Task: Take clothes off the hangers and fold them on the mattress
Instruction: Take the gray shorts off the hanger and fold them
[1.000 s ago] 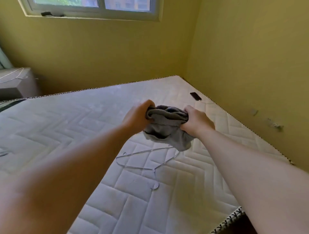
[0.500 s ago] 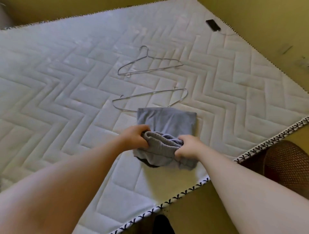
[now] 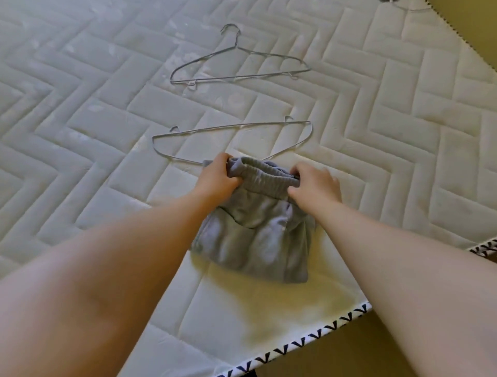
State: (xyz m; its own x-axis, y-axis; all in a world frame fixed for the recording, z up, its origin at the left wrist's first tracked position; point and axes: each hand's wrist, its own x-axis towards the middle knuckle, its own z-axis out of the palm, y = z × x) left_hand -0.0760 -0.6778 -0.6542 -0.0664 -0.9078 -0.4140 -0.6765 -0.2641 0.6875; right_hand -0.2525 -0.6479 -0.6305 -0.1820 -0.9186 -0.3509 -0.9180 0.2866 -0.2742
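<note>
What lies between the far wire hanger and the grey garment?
In the head view, a second wire hanger lies flat between the far wire hanger and the grey garment.

A yellow wall [image 3: 481,32] is filling the upper right corner. At the very top edge a dark object [image 3: 387,1] is just peeking in, too cropped to identify, with a thin cable [image 3: 407,8] trailing off to its right. An olive-yellow surface [image 3: 349,355] is showing along the bottom right, and a small dark shape [image 3: 251,374] is poking in at the bottom edge.
</note>
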